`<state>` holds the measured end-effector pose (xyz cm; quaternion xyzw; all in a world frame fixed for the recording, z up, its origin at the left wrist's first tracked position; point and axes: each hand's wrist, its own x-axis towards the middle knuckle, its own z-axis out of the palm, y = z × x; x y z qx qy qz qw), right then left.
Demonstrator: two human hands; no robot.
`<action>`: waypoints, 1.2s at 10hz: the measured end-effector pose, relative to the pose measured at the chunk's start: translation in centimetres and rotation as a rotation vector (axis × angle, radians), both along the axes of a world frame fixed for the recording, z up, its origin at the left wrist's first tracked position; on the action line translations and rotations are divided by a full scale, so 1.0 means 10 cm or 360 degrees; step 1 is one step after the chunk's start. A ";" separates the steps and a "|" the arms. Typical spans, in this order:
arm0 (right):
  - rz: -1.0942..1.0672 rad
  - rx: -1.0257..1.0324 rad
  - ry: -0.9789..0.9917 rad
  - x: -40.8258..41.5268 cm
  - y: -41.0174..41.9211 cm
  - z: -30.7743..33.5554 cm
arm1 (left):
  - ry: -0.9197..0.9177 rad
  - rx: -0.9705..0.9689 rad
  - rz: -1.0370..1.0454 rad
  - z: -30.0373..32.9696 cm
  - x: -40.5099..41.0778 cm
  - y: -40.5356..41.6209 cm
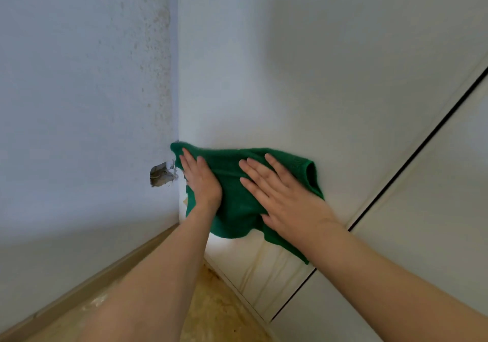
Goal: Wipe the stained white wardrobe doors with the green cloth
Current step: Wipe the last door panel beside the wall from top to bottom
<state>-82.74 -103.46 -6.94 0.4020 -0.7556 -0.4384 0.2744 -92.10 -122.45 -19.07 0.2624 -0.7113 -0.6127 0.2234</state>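
Green cloth lies spread flat against the lower part of the white wardrobe door, its left edge reaching the corner where the door meets the wall. We see the left hand pressing the cloth's left portion with straight fingers, gripping nothing. The right hand lies flat on the cloth's right portion, fingers spread wide and extended. Below the cloth, yellowish streaks mark the door. A dark gap separates this door from its neighbour. On the wall, a chipped hole sits just beside the corner. A beige skirting board meets the mottled tan floor.
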 end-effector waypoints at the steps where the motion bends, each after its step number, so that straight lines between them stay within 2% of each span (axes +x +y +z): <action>1: -0.0005 0.0066 -0.0103 -0.02 -0.04 0.02 | -0.0069 -0.0327 0.0016 -0.21 0.28 0.23; 2: 0.0016 0.0031 -0.0176 -0.05 -0.07 0.02 | -0.0136 -0.0130 -0.0101 -0.20 0.41 0.35; 3: 0.0004 0.0041 -0.0162 0.01 -0.06 0.07 | -0.0169 0.0378 0.0068 0.14 0.23 0.15; 4: -0.0018 -0.0081 -0.0089 0.03 0.11 0.17 | 0.0192 0.0383 0.0027 0.58 0.14 0.05; 5: 0.0012 -0.0303 0.0141 0.20 0.36 -0.05 | 0.0305 0.0031 -0.0066 0.65 0.28 0.14; 6: -0.0184 -0.0282 0.0067 0.29 0.33 -0.72 | 0.0286 -0.0212 -0.0248 0.35 0.33 0.14; 7: -0.0295 -0.0199 -0.0372 0.15 0.19 -0.97 | 0.0120 -0.0243 -0.0369 0.28 0.28 0.03; 8: -0.0150 -0.0105 -0.0170 0.13 0.20 -0.66 | 0.0100 -0.0259 -0.0444 0.34 0.37 0.02; 9: -0.0098 -0.0417 0.0085 0.10 0.23 -0.31 | 0.0151 -0.0238 -0.0375 0.33 0.39 0.06; 10: -0.0196 -0.0392 0.0207 0.17 0.16 -0.42 | 0.0195 -0.0270 -0.0377 0.28 0.40 0.06; 11: -0.0510 -0.0168 -0.0409 0.11 0.23 -1.20 | 0.0158 -0.0407 -0.0532 0.23 0.43 -0.05; 12: -0.0701 -0.0246 -0.0797 0.00 0.33 -1.69 | 0.0063 -0.0521 -0.0653 0.17 0.50 -0.15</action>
